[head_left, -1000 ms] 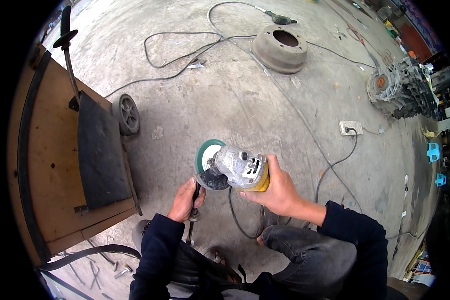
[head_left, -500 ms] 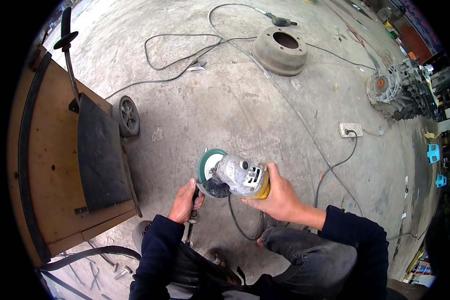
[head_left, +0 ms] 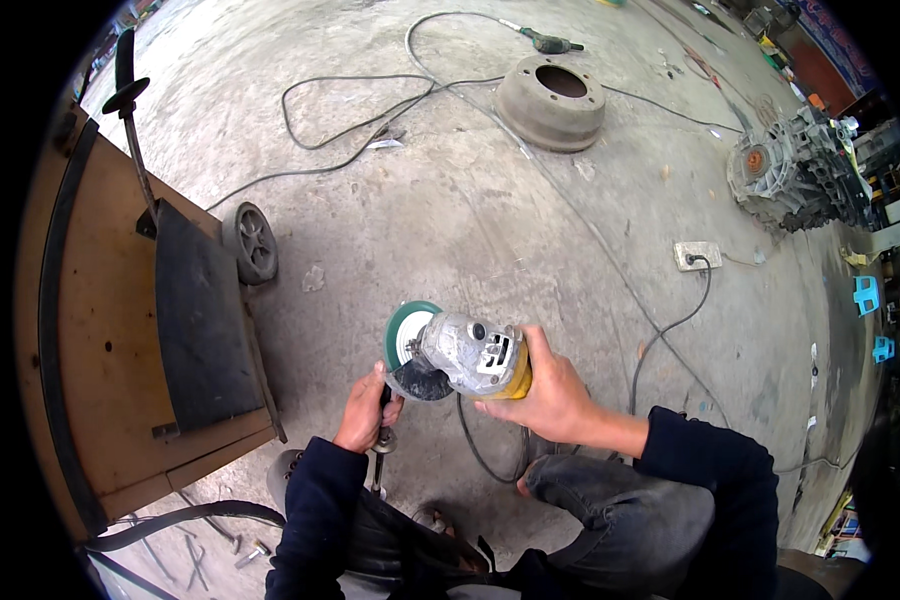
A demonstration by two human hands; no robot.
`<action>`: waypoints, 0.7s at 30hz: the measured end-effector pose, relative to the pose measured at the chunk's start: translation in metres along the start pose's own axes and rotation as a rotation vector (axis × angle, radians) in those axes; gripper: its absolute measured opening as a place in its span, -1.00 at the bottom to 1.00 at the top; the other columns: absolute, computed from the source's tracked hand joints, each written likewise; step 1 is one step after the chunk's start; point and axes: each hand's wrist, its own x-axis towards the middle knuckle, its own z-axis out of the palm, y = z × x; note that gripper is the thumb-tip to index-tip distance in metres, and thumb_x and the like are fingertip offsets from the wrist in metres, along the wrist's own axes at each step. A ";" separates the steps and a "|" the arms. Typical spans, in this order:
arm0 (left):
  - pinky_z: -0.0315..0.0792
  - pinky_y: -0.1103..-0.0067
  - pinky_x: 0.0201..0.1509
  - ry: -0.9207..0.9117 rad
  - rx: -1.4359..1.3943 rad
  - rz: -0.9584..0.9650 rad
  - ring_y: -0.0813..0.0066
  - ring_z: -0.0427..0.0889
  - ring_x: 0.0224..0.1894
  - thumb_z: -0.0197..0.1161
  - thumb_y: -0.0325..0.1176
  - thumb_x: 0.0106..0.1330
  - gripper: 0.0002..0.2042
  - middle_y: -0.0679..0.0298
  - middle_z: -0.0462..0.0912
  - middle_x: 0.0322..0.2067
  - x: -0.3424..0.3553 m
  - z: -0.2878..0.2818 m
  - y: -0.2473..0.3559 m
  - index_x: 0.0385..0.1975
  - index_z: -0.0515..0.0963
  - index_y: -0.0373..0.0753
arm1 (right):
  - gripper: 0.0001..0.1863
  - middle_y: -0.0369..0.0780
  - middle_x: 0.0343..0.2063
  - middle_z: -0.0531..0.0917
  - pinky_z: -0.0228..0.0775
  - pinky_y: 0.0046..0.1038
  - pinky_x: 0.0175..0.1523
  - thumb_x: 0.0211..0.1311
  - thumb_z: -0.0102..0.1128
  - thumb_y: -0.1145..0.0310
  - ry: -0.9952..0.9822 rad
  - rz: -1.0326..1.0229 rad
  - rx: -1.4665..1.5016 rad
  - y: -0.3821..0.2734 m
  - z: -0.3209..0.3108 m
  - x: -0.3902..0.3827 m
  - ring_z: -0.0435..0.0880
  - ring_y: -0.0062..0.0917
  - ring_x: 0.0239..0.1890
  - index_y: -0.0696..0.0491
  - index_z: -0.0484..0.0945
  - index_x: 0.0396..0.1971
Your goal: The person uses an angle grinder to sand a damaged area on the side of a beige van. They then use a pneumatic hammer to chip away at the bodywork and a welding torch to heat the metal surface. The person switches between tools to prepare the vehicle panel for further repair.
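Note:
My right hand point(head_left: 560, 398) is wrapped round the yellow body of an angle grinder point(head_left: 470, 352) with a worn metallic head. On the grinder's left side is a disc point(head_left: 396, 328) with a green rim and white middle, partly covered by a dark guard point(head_left: 420, 382). My left hand point(head_left: 362, 412) is closed round a dark metal rod point(head_left: 385, 438), which has a thicker collar below the fingers and runs down between my legs. The rod's upper end is close to the disc's lower edge; I cannot tell whether they touch.
A brown wheeled cabinet point(head_left: 120, 330) stands at the left. Farther off are a brake drum point(head_left: 540, 122), a green-black power tool point(head_left: 555, 45) with a long cable, and a gearbox-like casting point(head_left: 795, 175). A cable plugs into a white socket box point(head_left: 692, 256). Tools point(head_left: 195, 560) lie lower left.
The whole view has shifted slightly. The grinder and left hand appear a little farther left in the picture, with both grips unchanged.

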 end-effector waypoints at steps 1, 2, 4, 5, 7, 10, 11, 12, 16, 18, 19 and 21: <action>0.02 0.66 -0.65 -0.019 0.014 0.011 0.66 0.13 -0.71 -0.20 0.04 0.54 -0.51 0.38 0.25 -0.73 0.000 -0.001 0.001 -0.55 0.30 -0.20 | -0.20 0.07 -0.24 0.63 0.53 -0.18 -0.18 0.01 0.48 0.13 0.015 -0.011 0.008 0.000 0.000 0.002 0.69 -0.03 -0.22 0.15 0.12 0.06; 0.02 0.66 -0.65 -0.038 0.028 0.022 0.65 0.13 -0.72 -0.20 0.04 0.54 -0.51 0.38 0.25 -0.73 0.000 -0.002 0.002 -0.56 0.30 -0.20 | -0.19 0.07 -0.24 0.63 0.53 -0.18 -0.18 0.01 0.47 0.12 0.030 -0.023 0.016 0.001 0.000 0.003 0.69 -0.03 -0.23 0.15 0.11 0.06; 0.02 0.66 -0.66 -0.037 0.011 0.027 0.65 0.14 -0.72 -0.19 0.05 0.53 -0.50 0.37 0.25 -0.74 -0.002 -0.002 0.002 -0.57 0.31 -0.20 | -0.19 0.07 -0.24 0.63 0.53 -0.18 -0.18 0.01 0.47 0.12 0.032 -0.014 0.004 0.005 0.001 0.001 0.69 -0.03 -0.23 0.15 0.11 0.07; 0.02 0.66 -0.66 -0.032 0.002 0.032 0.64 0.14 -0.73 -0.19 0.05 0.53 -0.49 0.37 0.26 -0.74 -0.003 -0.003 0.002 -0.58 0.31 -0.20 | -0.19 0.07 -0.24 0.63 0.53 -0.18 -0.18 0.01 0.47 0.12 0.031 -0.013 -0.002 0.005 0.001 0.000 0.69 -0.03 -0.24 0.15 0.10 0.07; 0.02 0.65 -0.66 0.015 -0.014 0.014 0.63 0.14 -0.73 -0.18 0.06 0.53 -0.49 0.36 0.26 -0.74 -0.002 -0.002 0.002 -0.58 0.32 -0.21 | -0.20 0.08 -0.24 0.63 0.53 -0.19 -0.18 0.01 0.47 0.14 -0.015 0.002 -0.025 0.003 0.001 -0.003 0.69 -0.03 -0.24 0.14 0.10 0.07; 0.02 0.65 -0.66 0.025 -0.010 -0.009 0.62 0.15 -0.74 -0.18 0.06 0.52 -0.48 0.34 0.28 -0.74 0.000 -0.004 0.002 -0.59 0.33 -0.22 | -0.21 0.07 -0.24 0.63 0.53 -0.18 -0.18 0.01 0.48 0.14 -0.014 -0.010 -0.015 0.001 0.000 -0.002 0.69 -0.03 -0.23 0.14 0.11 0.06; 0.03 0.65 -0.66 0.018 -0.004 -0.018 0.62 0.15 -0.74 -0.18 0.06 0.52 -0.47 0.34 0.28 -0.74 -0.001 -0.004 0.002 -0.59 0.34 -0.22 | -0.20 0.07 -0.24 0.63 0.53 -0.18 -0.18 0.01 0.48 0.14 0.008 -0.026 -0.003 0.002 0.000 0.000 0.69 -0.03 -0.22 0.14 0.11 0.06; 0.03 0.65 -0.66 -0.002 -0.002 -0.012 0.62 0.15 -0.74 -0.18 0.06 0.52 -0.47 0.33 0.28 -0.74 -0.002 -0.004 0.002 -0.60 0.34 -0.23 | -0.20 0.07 -0.24 0.63 0.53 -0.18 -0.17 0.01 0.48 0.14 0.030 -0.043 0.008 0.003 0.001 0.000 0.69 -0.03 -0.22 0.14 0.11 0.07; 0.03 0.64 -0.66 -0.034 -0.004 0.008 0.61 0.15 -0.74 -0.17 0.06 0.52 -0.46 0.33 0.29 -0.74 -0.003 -0.004 0.004 -0.62 0.35 -0.23 | -0.20 0.07 -0.23 0.63 0.53 -0.18 -0.16 0.00 0.49 0.14 0.036 -0.041 0.015 0.007 0.001 -0.001 0.69 -0.03 -0.21 0.14 0.13 0.07; 0.04 0.64 -0.66 -0.027 -0.013 0.006 0.61 0.15 -0.74 -0.17 0.06 0.52 -0.46 0.33 0.29 -0.75 -0.001 -0.005 0.004 -0.62 0.36 -0.23 | -0.20 0.07 -0.22 0.63 0.53 -0.19 -0.15 -0.01 0.49 0.15 -0.015 -0.014 0.020 0.004 -0.003 -0.002 0.68 -0.03 -0.20 0.14 0.13 0.06; 0.04 0.64 -0.66 -0.028 -0.016 0.000 0.61 0.15 -0.74 -0.17 0.06 0.52 -0.46 0.33 0.29 -0.75 0.000 -0.005 0.003 -0.62 0.36 -0.23 | -0.20 0.07 -0.22 0.63 0.53 -0.19 -0.15 -0.01 0.49 0.15 -0.002 -0.010 0.013 0.003 -0.002 -0.001 0.68 -0.03 -0.19 0.14 0.13 0.06; 0.04 0.63 -0.66 -0.044 -0.021 -0.005 0.61 0.15 -0.74 -0.17 0.07 0.52 -0.45 0.32 0.28 -0.75 0.000 -0.006 0.002 -0.62 0.37 -0.23 | -0.20 0.07 -0.21 0.62 0.53 -0.19 -0.13 -0.01 0.50 0.14 0.024 -0.003 0.000 0.002 -0.002 0.000 0.68 -0.03 -0.17 0.14 0.14 0.06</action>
